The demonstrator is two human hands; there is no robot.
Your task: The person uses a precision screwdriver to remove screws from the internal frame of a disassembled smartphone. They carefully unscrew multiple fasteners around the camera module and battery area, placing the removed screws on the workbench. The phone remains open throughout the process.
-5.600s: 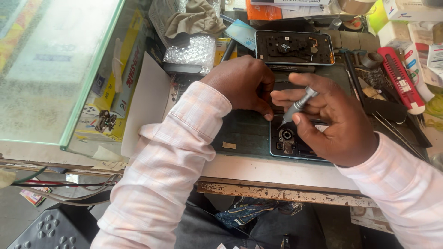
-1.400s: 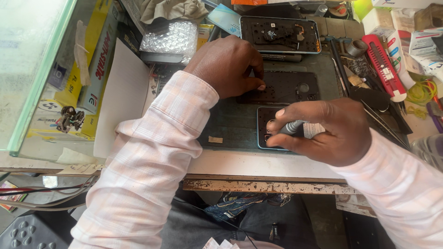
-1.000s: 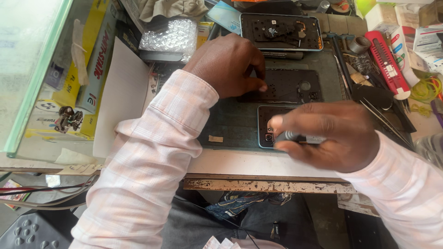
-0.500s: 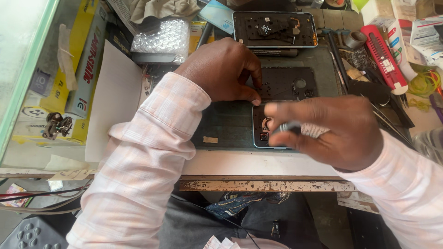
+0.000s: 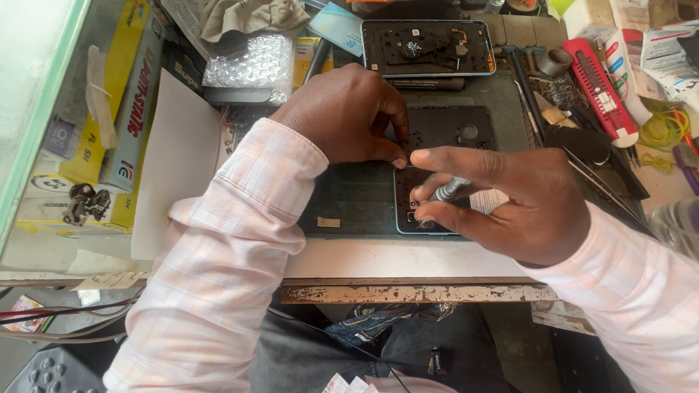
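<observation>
— What packages do we see on the left?

— We count two long yellow boxes (image 5: 135, 109) with red lettering beside the glass panel, a bubble-wrap pouch (image 5: 251, 64) above a white sheet (image 5: 175, 156), and a red-and-white pack (image 5: 598, 87) at the far right.

— And phones?

— Two: an opened phone (image 5: 427, 46) at the top, another opened phone (image 5: 416, 191) on the dark green mat (image 5: 349, 200).

— Our hands?

— Our right hand (image 5: 510, 200) grips a grey screwdriver (image 5: 445, 191), tip on the lower phone. Our left hand (image 5: 346, 113) is curled, fingertips pressing that phone's upper edge.
</observation>
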